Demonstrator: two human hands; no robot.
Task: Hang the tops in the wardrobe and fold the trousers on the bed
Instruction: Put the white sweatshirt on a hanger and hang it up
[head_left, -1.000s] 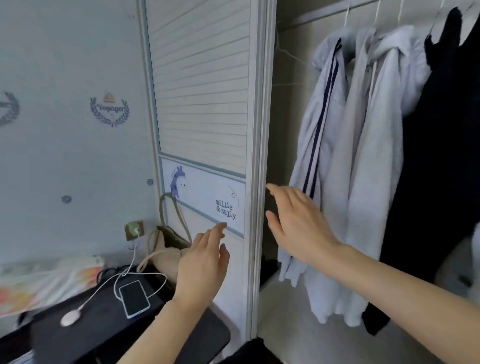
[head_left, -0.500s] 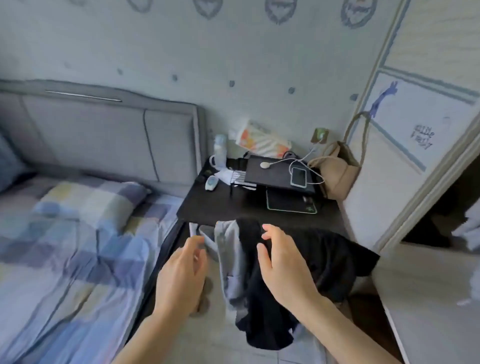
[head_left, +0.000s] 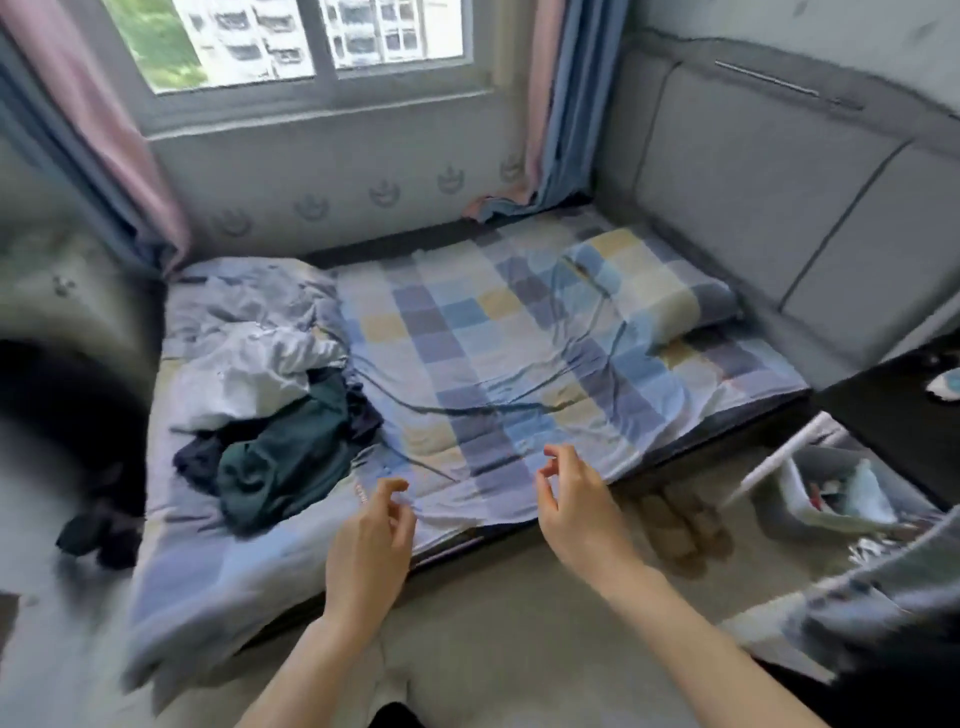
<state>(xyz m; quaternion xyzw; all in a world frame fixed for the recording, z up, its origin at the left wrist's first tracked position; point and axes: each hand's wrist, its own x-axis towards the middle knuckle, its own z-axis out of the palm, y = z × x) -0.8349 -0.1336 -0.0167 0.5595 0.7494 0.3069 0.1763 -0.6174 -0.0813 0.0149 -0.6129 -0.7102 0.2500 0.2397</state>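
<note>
A pile of clothes lies on the left part of the bed (head_left: 519, 364): a dark green garment (head_left: 280, 452), a white one (head_left: 260, 369) behind it and a dark blue piece (head_left: 195, 460) at its left. My left hand (head_left: 371, 540) hovers over the bed's near edge with fingers loosely curled, holding nothing, to the right of the pile. My right hand (head_left: 571, 499) hangs beside it over the checked sheet, also loosely curled and empty. The wardrobe is out of view.
A checked pillow (head_left: 649, 280) lies by the grey padded headboard (head_left: 779, 171). A black bedside table (head_left: 893, 415) stands at the right, with a grey bin (head_left: 831, 499) in front of it. A dark item (head_left: 98, 525) lies at the bed's left edge. Window and curtains behind.
My view has swung left from the wardrobe, past the bedside table, to the bed. Both hands came along and now hang over the bed's near edge, fingers more curled.
</note>
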